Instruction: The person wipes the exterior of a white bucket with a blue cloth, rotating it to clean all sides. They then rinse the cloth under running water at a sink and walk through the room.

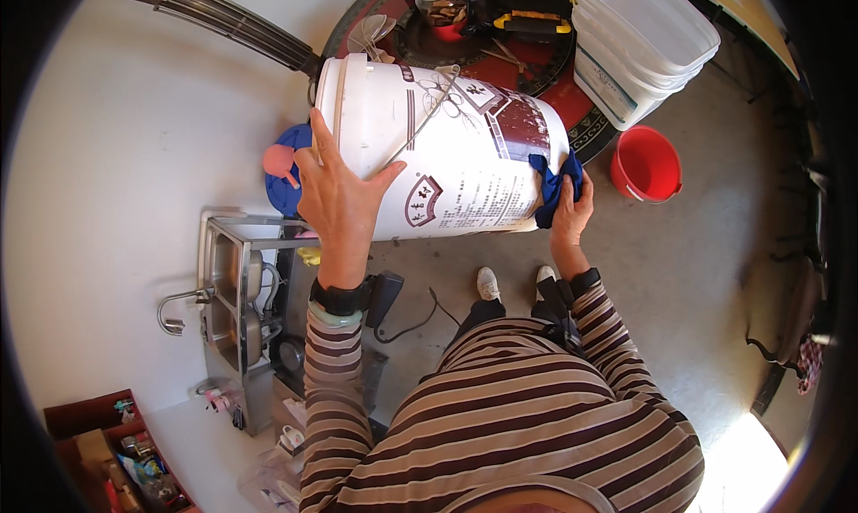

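Note:
A large white plastic bucket with brown printing and a wire handle lies on its side in front of me, its lidded end to the left. My left hand grips that end, thumb and fingers spread over the rim and wall. At the base end, my right hand holds a dark blue cloth against the bucket. Behind the bucket is a round red and black patterned table; what bears the bucket's weight is hidden.
Nested white tubs stand at the table's right edge, beside a glass jar and scissors on the table. A red bucket is on the floor. To the left are a steel double sink and a blue lid-like object with a pink ladle.

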Motion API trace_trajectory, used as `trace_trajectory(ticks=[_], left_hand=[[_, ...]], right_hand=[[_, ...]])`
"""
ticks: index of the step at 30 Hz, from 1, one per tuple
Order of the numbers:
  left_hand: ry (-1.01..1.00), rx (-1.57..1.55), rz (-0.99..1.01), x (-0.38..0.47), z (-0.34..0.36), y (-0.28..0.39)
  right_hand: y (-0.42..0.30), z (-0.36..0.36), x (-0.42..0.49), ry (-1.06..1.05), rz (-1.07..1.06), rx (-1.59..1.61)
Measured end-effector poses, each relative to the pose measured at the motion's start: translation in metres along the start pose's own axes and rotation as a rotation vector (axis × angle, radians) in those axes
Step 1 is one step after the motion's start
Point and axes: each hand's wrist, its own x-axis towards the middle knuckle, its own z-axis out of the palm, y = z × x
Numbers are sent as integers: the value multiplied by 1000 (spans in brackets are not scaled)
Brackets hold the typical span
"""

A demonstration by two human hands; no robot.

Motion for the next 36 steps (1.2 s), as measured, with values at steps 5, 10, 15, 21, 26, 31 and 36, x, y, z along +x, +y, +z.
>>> trace_trajectory(ticks=[5, 10, 15, 21, 26, 31, 36], left_hand=[[152, 11, 89, -4, 13, -10], [387, 47, 292, 0, 20, -26], [291, -23, 219, -6, 18, -35], [250, -8, 191, -10, 14, -38], [81, 202, 10, -6, 8, -34], [-118, 248, -95, 9, 1, -24], [-80, 250, -65, 17, 8, -24]], right_hand=[[2, -5, -4, 14, -11, -74], [2, -6, -11, -3, -20, -48], [3, -6, -14, -9, -21, -48], [5, -5, -13, -22, -9, -74], [7, -3, -12, -43, -43, -96], [4, -1, -11, -63, -66, -147], [-2, -3, -15, -85, -81, -165]])
